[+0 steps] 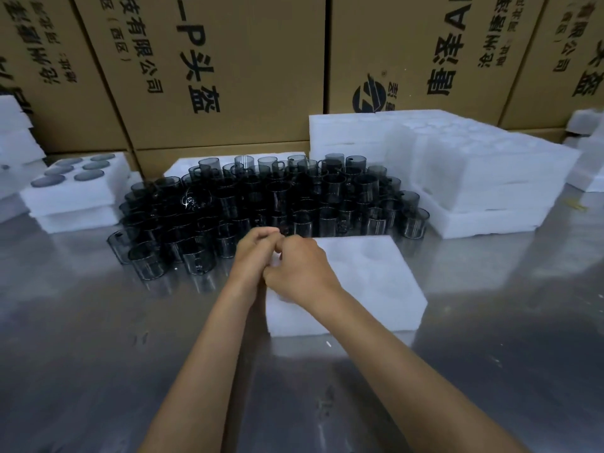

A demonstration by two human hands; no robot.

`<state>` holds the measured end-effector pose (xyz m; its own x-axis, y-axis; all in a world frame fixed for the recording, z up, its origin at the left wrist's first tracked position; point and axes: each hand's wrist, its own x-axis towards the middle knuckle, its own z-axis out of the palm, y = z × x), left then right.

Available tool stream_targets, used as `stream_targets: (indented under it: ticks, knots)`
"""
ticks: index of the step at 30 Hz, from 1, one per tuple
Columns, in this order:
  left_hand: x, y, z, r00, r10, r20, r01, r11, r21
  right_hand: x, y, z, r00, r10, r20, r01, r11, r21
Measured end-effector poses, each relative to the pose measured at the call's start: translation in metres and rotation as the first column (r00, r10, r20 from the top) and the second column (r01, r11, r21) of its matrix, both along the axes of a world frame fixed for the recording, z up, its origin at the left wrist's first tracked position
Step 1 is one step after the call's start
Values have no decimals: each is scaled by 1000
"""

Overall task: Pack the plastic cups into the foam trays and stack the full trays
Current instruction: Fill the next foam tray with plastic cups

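Note:
An empty white foam tray [366,273] with round pockets lies on the metal table in front of me. Both hands meet at its far left corner. My left hand [256,253] has its fingers curled at the tray's left edge. Touching it, my right hand [299,268] lies over the tray's corner with fingers curled onto the foam. A bit of foam shows between the two hands. Behind them stands a dense crowd of dark smoky plastic cups [277,197] with handles. At the left, a full tray [75,188] shows several cup bottoms and sits on another tray.
A tall stack of empty foam trays [457,165] stands at the right rear, with more foam [585,158] at the far right and foam pieces [16,138] at the far left. Large cardboard boxes [228,76] wall off the back. The shiny metal table [98,354] stretches toward me.

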<state>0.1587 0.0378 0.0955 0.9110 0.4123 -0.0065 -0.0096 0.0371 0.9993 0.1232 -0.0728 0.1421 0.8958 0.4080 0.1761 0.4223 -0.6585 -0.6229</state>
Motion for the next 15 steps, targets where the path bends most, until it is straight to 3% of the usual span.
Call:
stream_targets:
  ticks: [5,9,15]
  knots:
    - [-6,21,0,995,-50,-83,49,999,-17,11,-6,1,993,76,-91,-62,987,148]
    - [-6,24,-2,993,-32,-110,27,999,-46,41,-24,5,994,-104,-15,105,973,208]
    - [-3,28,-3,990,-83,-114,84,996,1,105,-28,5,964,-267,16,265,962,66]
